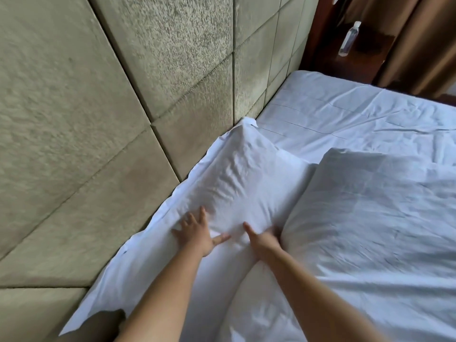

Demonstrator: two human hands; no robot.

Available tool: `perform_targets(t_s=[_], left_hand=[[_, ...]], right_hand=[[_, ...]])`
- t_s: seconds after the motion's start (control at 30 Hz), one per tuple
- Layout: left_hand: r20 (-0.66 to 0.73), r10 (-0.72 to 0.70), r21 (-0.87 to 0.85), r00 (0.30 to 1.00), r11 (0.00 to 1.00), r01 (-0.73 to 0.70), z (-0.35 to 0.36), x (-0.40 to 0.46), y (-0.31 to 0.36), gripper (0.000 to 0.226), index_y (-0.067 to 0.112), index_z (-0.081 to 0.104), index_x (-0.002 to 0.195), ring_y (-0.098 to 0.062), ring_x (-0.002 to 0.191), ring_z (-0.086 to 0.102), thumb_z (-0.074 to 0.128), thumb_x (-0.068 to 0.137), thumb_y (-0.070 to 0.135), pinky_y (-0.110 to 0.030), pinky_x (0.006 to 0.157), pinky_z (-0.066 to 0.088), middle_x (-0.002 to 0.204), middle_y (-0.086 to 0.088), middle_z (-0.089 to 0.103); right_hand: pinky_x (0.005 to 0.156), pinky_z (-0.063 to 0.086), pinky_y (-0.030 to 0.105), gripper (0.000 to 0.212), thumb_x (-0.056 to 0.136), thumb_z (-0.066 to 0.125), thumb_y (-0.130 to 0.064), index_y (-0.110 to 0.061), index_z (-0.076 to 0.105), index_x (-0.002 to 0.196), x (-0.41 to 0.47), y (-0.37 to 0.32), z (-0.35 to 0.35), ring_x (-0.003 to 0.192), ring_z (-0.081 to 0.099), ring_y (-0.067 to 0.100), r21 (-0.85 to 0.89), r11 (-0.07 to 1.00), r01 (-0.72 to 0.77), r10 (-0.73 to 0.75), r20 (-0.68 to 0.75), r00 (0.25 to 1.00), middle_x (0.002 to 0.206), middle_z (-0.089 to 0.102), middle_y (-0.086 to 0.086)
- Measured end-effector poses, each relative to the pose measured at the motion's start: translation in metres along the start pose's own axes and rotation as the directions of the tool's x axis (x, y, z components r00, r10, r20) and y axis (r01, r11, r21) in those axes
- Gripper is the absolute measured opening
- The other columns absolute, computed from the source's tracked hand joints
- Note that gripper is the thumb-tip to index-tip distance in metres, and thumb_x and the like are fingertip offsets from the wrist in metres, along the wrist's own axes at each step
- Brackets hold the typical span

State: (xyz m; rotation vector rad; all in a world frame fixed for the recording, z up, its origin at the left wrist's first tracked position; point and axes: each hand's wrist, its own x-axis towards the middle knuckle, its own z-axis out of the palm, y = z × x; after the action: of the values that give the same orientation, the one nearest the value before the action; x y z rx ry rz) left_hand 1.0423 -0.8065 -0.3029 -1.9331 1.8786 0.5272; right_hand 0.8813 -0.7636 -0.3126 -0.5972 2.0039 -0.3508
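Observation:
A white pillow (237,183) lies along the padded headboard at the head of the bed. My left hand (197,233) presses flat on its near left part, fingers spread. My right hand (262,240) rests on the pillow's right side, its fingers sunk into the gap beside a second white pillow (370,206), so their tips are hidden.
The beige padded headboard (111,107) fills the left. A wrinkled white sheet (345,114) covers the bed. At the far right a dark wooden nightstand (362,53) carries a clear plastic bottle (349,41), next to brown curtains (419,40).

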Motion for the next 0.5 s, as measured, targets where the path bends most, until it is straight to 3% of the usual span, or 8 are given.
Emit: perform_targets(t_s=[0.07,0.13,0.2,0.27,0.33,0.43,0.5], left_hand=[[-0.135,-0.014,0.054,0.991,0.998,0.021,0.01,0.003,0.003,0.119,0.016,0.006,0.152,-0.031,0.128,0.037,0.036,0.064,0.09,-0.042,0.104,0.034,0.143,-0.015,0.033],[-0.27,-0.013,0.043,0.963,0.999,0.026,0.017,0.009,0.005,0.111,0.011,0.033,0.143,-0.028,0.113,0.049,0.038,0.064,0.089,-0.036,0.092,0.041,0.125,-0.013,0.048],[-0.365,-0.004,0.01,0.931,1.0,0.008,0.023,0.016,0.007,0.09,0.01,0.061,0.105,-0.028,0.086,0.06,0.042,0.06,0.085,-0.033,0.07,0.046,0.094,-0.01,0.062],[-0.437,0.04,0.022,0.899,0.999,-0.034,0.036,0.026,0.009,0.06,0.014,0.062,0.071,-0.026,0.064,0.062,0.056,0.061,0.073,-0.031,0.057,0.045,0.065,-0.007,0.062],[-0.465,0.112,0.033,0.878,0.993,-0.109,0.044,0.033,0.013,0.039,0.015,0.059,0.058,-0.025,0.053,0.061,0.065,0.077,0.049,-0.03,0.055,0.044,0.052,-0.006,0.06],[-0.48,0.126,0.047,0.868,0.992,-0.118,0.043,0.034,0.018,0.033,0.013,0.06,0.055,-0.024,0.05,0.062,0.061,0.085,0.027,-0.031,0.055,0.044,0.049,-0.006,0.061],[-0.399,0.11,0.015,0.911,0.993,-0.113,0.034,0.024,0.019,0.027,0.011,0.065,0.07,-0.028,0.066,0.067,0.057,0.092,0.025,-0.034,0.065,0.045,0.067,-0.008,0.069]], right_hand=[[0.11,0.031,0.027,0.092,0.08,0.054,-0.069,-0.003,0.04,0.142,0.011,0.006,-0.001,0.135,0.041,0.027,-0.016,1.0,-0.022,0.023,0.07,0.997,0.147,0.04,0.015],[0.108,0.03,0.024,0.071,0.087,0.05,-0.063,-0.013,0.051,0.137,0.02,0.009,-0.002,0.134,0.042,0.024,-0.035,0.999,-0.011,0.015,0.137,0.99,0.145,0.044,0.01],[0.112,0.025,0.024,0.065,0.091,0.041,-0.064,-0.021,0.048,0.139,0.029,0.014,0.001,0.138,0.036,0.025,-0.102,0.995,0.005,0.01,0.145,0.989,0.15,0.038,0.01],[0.113,0.024,0.026,0.064,0.093,0.034,-0.064,-0.023,0.046,0.141,0.033,0.017,0.008,0.139,0.034,0.027,-0.155,0.988,0.01,0.007,0.108,0.994,0.152,0.034,0.012],[0.108,0.036,0.031,0.069,0.091,0.039,-0.064,-0.012,0.051,0.135,0.036,0.021,0.013,0.13,0.045,0.03,-0.157,0.987,-0.044,0.043,-0.015,0.999,0.146,0.041,0.016],[0.094,0.046,0.029,0.058,0.099,0.036,-0.048,0.0,0.059,0.123,0.031,0.02,0.01,0.117,0.057,0.03,-0.243,0.969,-0.048,0.03,-0.076,0.997,0.131,0.057,0.019],[0.095,0.045,0.03,0.05,0.104,0.027,-0.033,0.002,0.059,0.122,0.022,0.016,0.003,0.119,0.056,0.031,-0.322,0.947,0.002,-0.024,-0.066,0.998,0.128,0.058,0.02]])
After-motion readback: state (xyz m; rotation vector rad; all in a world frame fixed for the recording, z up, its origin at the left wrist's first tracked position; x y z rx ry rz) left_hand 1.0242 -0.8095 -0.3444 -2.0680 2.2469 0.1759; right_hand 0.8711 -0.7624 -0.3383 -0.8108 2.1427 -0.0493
